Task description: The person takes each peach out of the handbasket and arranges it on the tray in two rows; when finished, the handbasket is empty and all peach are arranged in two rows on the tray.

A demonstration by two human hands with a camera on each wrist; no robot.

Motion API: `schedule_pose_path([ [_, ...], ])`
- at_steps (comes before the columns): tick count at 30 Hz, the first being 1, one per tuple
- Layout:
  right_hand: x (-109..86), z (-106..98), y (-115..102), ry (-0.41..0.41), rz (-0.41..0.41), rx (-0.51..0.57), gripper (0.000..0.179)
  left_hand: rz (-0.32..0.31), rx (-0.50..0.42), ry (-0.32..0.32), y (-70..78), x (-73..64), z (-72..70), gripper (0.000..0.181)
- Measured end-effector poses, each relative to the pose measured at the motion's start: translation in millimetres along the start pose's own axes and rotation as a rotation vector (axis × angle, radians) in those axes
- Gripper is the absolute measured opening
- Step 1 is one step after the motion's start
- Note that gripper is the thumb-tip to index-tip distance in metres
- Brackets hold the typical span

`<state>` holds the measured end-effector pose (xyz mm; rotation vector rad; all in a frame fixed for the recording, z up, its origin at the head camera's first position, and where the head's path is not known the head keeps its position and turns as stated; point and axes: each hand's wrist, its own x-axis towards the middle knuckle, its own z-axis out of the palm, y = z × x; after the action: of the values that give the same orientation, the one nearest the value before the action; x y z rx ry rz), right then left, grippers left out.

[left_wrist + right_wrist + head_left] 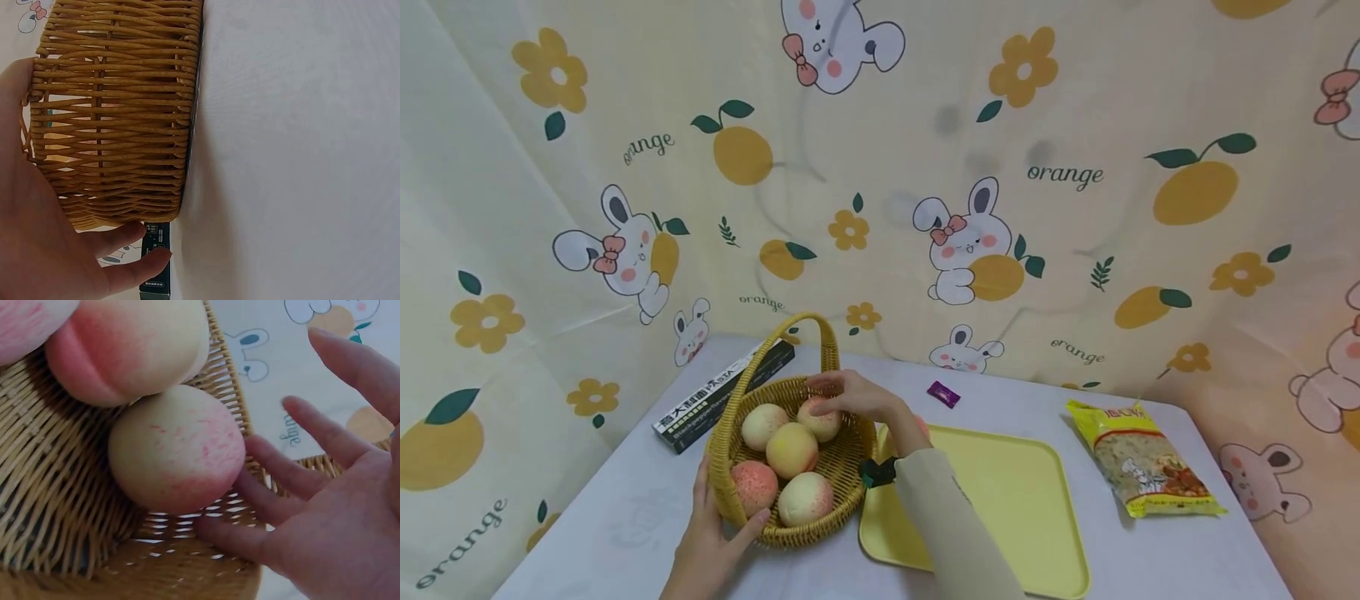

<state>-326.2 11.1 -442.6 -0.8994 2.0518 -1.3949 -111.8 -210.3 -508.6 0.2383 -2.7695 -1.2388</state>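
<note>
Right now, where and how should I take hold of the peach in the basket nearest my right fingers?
Grip that peach around its widest part, probably best from above and the right. It's round, the basket is open above it, and neighbouring peaches crowd its left, where the handle also rises.

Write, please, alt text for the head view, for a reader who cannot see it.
A person's left hand rests against a wicker basket of five peaches while the right hand reaches in over one. A yellow tray and printed packet lie to the right, a black pasta box behind left.
</note>
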Motion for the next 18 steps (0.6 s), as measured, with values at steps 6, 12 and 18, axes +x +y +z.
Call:
schedule_pose_path([
  [6,7.4,2.0,-1.8,-0.016,0.050,-0.013,0.050,-0.007,-0.023,0.000,-0.9,0.9,1.7,0.106],
  [12,9.1,7.3,0.9,-0.021,0.078,-0.040,0.053,-0.032,-0.004,-0.016,-0.7,1.8,2.3,0.108],
  [18,12.0,9.2,-1.6,-0.071,0.074,-0.183,0.055,-0.041,-0.001,-0.018,-1.1,3.2,-0.7,0.110],
])
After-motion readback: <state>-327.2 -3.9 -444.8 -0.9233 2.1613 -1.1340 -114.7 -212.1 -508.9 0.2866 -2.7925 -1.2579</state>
